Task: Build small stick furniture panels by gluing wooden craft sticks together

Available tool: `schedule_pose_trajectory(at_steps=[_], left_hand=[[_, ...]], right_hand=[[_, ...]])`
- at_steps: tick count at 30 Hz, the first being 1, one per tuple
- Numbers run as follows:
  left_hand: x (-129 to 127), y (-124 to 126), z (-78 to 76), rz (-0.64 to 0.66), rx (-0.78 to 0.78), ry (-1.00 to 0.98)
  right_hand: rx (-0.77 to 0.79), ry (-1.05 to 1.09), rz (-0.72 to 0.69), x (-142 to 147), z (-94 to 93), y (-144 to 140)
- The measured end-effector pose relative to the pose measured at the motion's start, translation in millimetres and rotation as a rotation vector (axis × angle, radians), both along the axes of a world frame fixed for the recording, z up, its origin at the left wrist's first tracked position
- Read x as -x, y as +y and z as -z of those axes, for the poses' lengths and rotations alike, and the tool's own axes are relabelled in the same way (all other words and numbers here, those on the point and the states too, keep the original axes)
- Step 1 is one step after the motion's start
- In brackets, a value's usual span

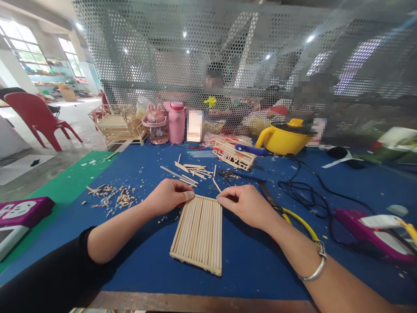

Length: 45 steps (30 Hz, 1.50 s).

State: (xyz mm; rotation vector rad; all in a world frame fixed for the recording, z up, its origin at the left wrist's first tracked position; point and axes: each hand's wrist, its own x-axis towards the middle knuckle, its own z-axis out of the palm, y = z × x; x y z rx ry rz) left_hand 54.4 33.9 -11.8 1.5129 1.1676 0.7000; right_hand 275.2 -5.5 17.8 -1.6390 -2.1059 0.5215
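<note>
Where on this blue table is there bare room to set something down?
Bare blue cloth lies between the stick panel and the near table edge, and left of the left hand below the wood scraps. It is crowded right of the right hand: black cables, pliers.

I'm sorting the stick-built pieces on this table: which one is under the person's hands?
The flat stick panel, held at its far corners by the left hand and right hand; the ladder-like frame lies farther back, untouched.

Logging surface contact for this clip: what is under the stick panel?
The stick panel lies flat on the blue table cover, visible all around it. Whatever sits directly beneath the panel is covered.
</note>
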Motion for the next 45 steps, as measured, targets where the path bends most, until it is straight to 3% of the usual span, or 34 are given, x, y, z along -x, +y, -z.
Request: schedule_pose_trajectory(at_steps=[9,15,20,33,45], left_hand=[[-2,-4,3.0,-0.016,-0.091,0.074],[-2,-6,-0.3,0.005,-0.09,0.102],[-1,-5,0.7,0.002,-0.096,0.12],[-1,-6,-1.0,0.011,-0.106,0.108],[-4,-7,-3.7,-0.007,0.001,0.016]], right_hand=[[0.008,0.01,-0.018,-1,2.0,3],[0.074,0.073,-0.061,-8,4.8,6],[0.089,0.141,-0.015,-14,5.4,8],[0.084,0.124,-0.069,-12,7.8,8],[0.119,0.112,-0.064,-6,2.4,3]])
